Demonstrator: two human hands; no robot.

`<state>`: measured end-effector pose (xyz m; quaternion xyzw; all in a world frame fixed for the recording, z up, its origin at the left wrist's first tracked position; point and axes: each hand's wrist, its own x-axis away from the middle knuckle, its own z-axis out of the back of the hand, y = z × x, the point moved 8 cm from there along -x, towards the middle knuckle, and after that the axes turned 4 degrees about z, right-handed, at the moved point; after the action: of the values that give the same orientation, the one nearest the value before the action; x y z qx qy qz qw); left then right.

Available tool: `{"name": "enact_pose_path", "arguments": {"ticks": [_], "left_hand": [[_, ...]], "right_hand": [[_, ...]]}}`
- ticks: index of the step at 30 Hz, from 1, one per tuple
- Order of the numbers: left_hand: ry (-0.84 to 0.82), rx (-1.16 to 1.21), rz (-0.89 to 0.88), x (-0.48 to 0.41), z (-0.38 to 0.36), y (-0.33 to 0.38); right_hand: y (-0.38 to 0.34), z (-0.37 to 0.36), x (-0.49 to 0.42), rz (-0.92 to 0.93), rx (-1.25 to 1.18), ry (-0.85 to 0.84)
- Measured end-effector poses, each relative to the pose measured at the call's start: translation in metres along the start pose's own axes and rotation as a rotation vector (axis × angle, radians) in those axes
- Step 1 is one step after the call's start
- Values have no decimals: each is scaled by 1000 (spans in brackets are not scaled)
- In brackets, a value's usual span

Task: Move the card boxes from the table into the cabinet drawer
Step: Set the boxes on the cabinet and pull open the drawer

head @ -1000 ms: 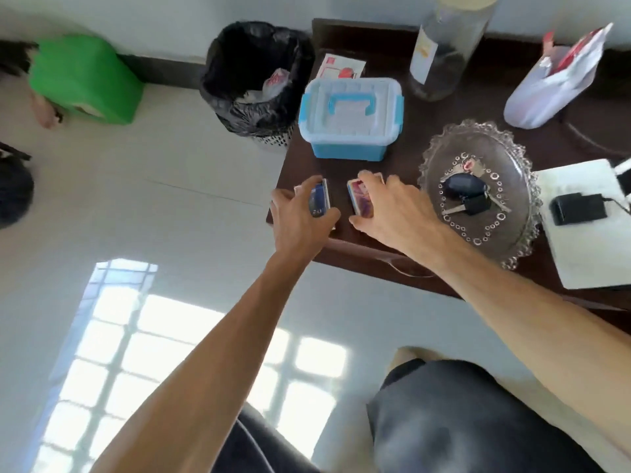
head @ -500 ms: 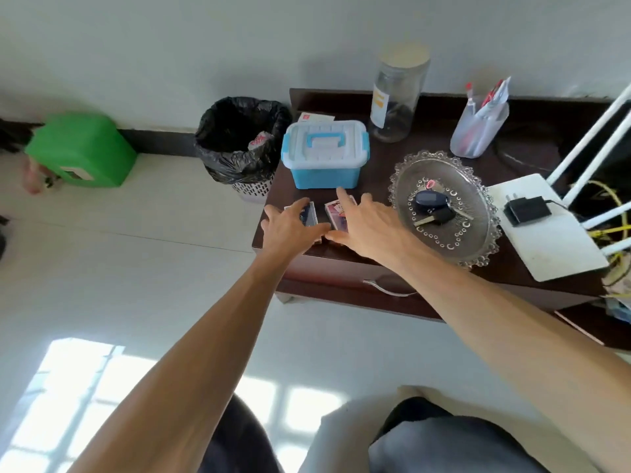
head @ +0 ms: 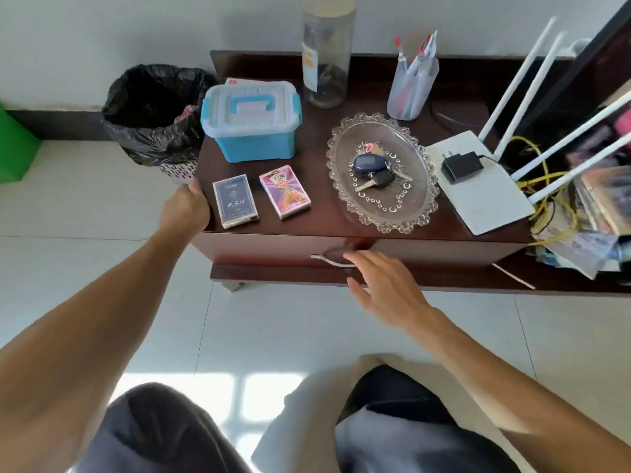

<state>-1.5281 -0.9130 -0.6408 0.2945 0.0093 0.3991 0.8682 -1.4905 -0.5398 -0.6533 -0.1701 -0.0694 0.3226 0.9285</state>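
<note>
Both hands have left the dark blue card box (head: 235, 201) and purple card box (head: 285, 191). The right hand (head: 382, 285), fingers spread and empty, reaches the closed drawer's curved metal handle (head: 329, 261) at six o'clock; the left hand (head: 186, 209) rests empty on the brown table (head: 317, 220) edge at nine o'clock. The drawer likely opens first.

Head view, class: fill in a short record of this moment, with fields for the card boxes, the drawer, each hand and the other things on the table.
card boxes: dark box and pink box, flat on the table, apart
drawer: shut
left hand: on the table's left edge, holding no box
right hand: open, at the drawer handle
handle
other things: blue case, glass dish with keys, jar, router
</note>
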Motion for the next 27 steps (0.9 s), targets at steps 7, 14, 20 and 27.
{"name": "enact_pose_path", "arguments": {"ticks": [7,14,20,27], "left_hand": [[2,-39,-62,-1,-3,2],[-43,-49,-64,-13,-8,-4],[-101,-102,16,0,0,-4],[-16,-147,-630,160,-5,8]], "right_hand": [[-7,-38,-22,-41,186,-85],[-1,-46,-15,-106,134,-77],[-6,-47,-3,-91,147,-119],[-28,-48,30,-84,34,-170]]}}
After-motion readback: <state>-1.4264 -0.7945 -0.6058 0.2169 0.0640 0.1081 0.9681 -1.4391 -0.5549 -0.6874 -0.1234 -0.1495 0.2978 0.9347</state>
